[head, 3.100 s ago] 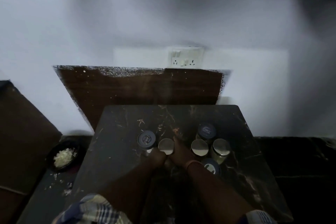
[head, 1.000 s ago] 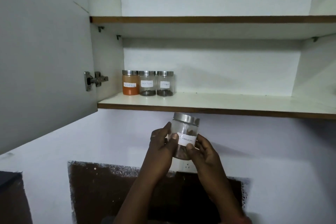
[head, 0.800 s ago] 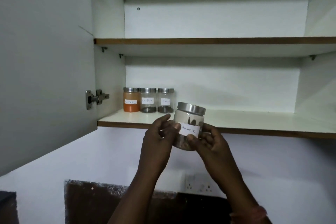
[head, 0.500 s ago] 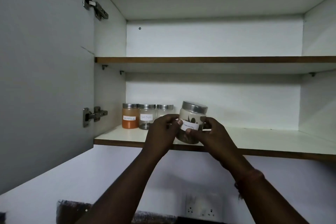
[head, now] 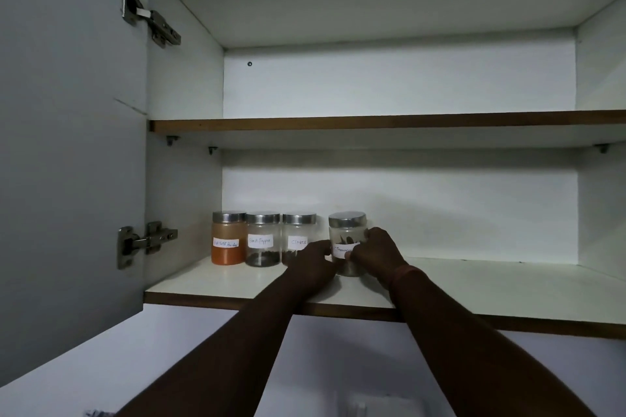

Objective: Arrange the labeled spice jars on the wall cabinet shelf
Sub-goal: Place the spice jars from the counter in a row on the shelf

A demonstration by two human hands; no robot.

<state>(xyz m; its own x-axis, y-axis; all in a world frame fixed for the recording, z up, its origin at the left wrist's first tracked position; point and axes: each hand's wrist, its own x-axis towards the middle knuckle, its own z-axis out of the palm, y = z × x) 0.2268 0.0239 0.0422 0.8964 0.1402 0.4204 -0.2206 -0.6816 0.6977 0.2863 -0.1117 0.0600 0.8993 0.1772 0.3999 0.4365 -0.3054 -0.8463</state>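
A clear cinnamon jar (head: 347, 234) with a steel lid and white label stands on the lower shelf (head: 210, 284) of the open wall cabinet. My left hand (head: 313, 259) and my right hand (head: 377, 252) grip its sides from the front. Just to its left runs a row of three labelled jars: an orange chilli powder jar (head: 228, 242), a black pepper jar (head: 263, 240) and a cloves jar (head: 298, 235). My left hand covers the lower part of the cloves jar.
The cabinet door (head: 67, 145) stands open on the left, with hinges on its inner edge. An upper shelf (head: 372, 120) runs above. The lower shelf stretches bare to the right of the jars. A wall socket (head: 379, 406) shows at the bottom.
Both hands lifted the cinnamon jar from below the cabinet up and forward onto the lower shelf, to the right of the cloves jar. The camera tilted upward.
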